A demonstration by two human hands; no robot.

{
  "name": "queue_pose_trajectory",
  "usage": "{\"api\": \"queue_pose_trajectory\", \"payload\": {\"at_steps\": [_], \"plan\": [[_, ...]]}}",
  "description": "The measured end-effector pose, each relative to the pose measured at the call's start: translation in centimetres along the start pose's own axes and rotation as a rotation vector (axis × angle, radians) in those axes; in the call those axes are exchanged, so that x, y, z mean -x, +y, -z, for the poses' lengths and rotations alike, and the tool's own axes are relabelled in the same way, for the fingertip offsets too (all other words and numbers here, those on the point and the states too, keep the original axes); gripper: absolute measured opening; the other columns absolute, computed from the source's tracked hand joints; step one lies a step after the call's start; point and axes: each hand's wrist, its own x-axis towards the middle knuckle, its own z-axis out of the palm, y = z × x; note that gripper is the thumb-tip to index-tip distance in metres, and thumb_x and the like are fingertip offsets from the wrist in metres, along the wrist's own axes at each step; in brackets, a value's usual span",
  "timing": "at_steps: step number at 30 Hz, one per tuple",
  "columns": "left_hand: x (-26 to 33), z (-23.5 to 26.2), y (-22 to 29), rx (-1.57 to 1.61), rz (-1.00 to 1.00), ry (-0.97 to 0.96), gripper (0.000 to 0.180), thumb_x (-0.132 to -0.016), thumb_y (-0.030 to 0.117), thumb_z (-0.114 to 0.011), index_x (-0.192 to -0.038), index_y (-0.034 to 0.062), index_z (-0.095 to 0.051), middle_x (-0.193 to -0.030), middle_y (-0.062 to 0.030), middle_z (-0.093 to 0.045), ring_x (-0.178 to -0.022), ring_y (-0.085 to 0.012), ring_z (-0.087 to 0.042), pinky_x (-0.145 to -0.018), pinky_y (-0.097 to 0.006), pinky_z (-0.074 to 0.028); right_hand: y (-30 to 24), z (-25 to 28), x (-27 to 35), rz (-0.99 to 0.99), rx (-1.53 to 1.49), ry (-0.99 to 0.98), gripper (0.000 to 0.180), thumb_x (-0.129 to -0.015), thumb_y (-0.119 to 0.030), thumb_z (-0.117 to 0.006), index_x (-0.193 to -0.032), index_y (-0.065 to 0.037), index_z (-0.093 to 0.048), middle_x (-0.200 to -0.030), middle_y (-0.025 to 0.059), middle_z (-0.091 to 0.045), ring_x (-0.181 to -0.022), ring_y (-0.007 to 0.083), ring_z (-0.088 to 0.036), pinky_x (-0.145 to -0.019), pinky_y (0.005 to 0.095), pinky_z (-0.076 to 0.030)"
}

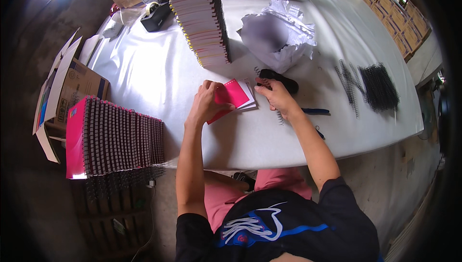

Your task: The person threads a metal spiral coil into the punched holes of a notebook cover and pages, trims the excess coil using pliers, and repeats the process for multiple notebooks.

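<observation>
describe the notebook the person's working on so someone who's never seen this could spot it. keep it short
Start at the big white table, then go to its near edge, where the person's two hands meet. The pink notebook lies flat there under the left hand, with the right hand at its right edge. Unlike the tall notebook stack farther back, it lies alone, and white pages show beneath its pink cover.

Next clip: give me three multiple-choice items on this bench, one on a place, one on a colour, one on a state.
1. Where does the pile of loose black spirals lie?
A. far right of the table
B. on the floor
C. in a box

2. What colour is the cover under the left hand?
A. green
B. pink
C. white

3. How is the left hand set?
A. raised in the air
B. pressed flat on the cover
C. under the table

Answers: 1 A, the pile sits near the right edge; 2 B, the top sheet is pink; 3 B, its fingers lie on the cover.
</observation>
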Motion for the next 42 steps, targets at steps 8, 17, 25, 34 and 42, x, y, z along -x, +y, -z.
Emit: {"api": "queue_pose_trajectory", "payload": {"at_steps": [8, 17, 25, 34, 42], "plan": [[1.9, 0.4, 4.7, -0.276, -0.014, 0.145, 0.083, -0.049, 0.027, -0.087, -0.118, 0.0074, -0.045, -0.107, -0.0107, -0.051, -0.105, -0.0284, -0.050, -0.092, -0.051, -0.034, 4.1, -0.6, -2.6, 0.401, 0.514, 0.141, 0.042, -0.082, -0.021, -0.061, -0.120, -0.003, -0.058, -0.100, 0.0072, -0.054, -0.065, 0.0099, -0.052, -0.044, 0.0241, -0.040], [7.5, -1.1, 5.7, -0.446, -0.328, 0.259, 0.022, -0.075, 0.021, -0.066, -0.093, 0.0135, -0.057, -0.094, -0.0011, -0.047, -0.088, -0.0131, -0.051, -0.081, -0.037, -0.028, -1.1, 0.9, 1.3, 0.101, -0.017, -0.179, 0.042, -0.080, -0.006, -0.048, -0.121, -0.003, -0.057, -0.114, 0.0036, -0.056, -0.065, 0.0044, -0.050, -0.047, 0.0212, -0.042], [8.5, -0.4, 7.2, -0.450, -0.320, 0.269, 0.012, -0.079, 0.018, -0.062, -0.089, 0.0152, -0.055, -0.102, -0.0007, -0.048, -0.098, -0.0122, -0.050, -0.097, -0.046, -0.019, -0.6, -2.3, -1.9, 0.392, 0.920, 0.048, 0.054, -0.074, -0.031, -0.072, -0.119, -0.007, -0.057, -0.121, 0.0117, -0.054, -0.107, 0.0337, -0.056, -0.090, 0.0422, -0.046], [5.1, -1.0, 4.8, -0.363, -0.168, 0.252, 0.035, -0.074, 0.032, -0.071, -0.093, 0.0094, -0.053, -0.142, -0.0192, -0.031, -0.136, -0.0368, -0.023, -0.099, -0.055, -0.017, 1.8, -2.1, -2.7, 0.555, 0.735, 0.234, 0.048, -0.067, -0.023, -0.077, -0.111, -0.008, -0.062, -0.115, 0.0129, -0.058, -0.101, 0.0325, -0.059, -0.089, 0.0399, -0.047], [3.0, -0.4, 3.2, -0.336, -0.112, -0.005, 0.049, -0.071, 0.043, -0.072, -0.099, 0.0078, -0.054, -0.141, -0.0165, -0.034, -0.138, -0.0353, -0.019, -0.102, -0.056, -0.016, -1.0, -1.5, -3.4, 0.445, 0.817, 0.031, 0.038, -0.067, -0.006, -0.070, -0.104, -0.006, -0.065, -0.112, 0.0132, -0.059, -0.099, 0.0310, -0.060, -0.085, 0.0381, -0.048]]}}
